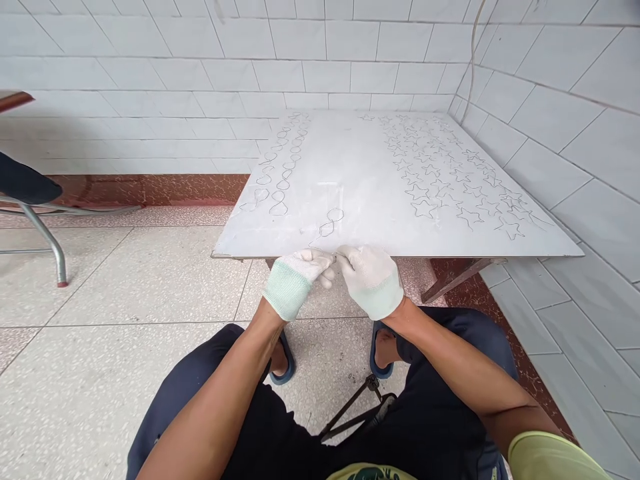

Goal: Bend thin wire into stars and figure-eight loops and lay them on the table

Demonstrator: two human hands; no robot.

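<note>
My left hand (300, 270), in a white glove with a pale green cuff, is closed in a pinch at the front edge of a white board (360, 180). My right hand (370, 273), gloved alike, pinches close beside it. Their fingertips meet at a small dark end of thin wire, mostly hidden by the gloves. Just beyond the fingers lies a thin wire twisted into loops (332, 219); one strand runs back toward my left hand. Whether it joins the piece in my fingers, I cannot tell.
Several wire stars (425, 208) cover the board's right side. Rows of looped wire shapes (279, 203) lie along its left. White tiled walls (300, 40) stand behind and right. A wooden leg (453, 279) supports the board. A metal chair leg (50, 243) stands at left.
</note>
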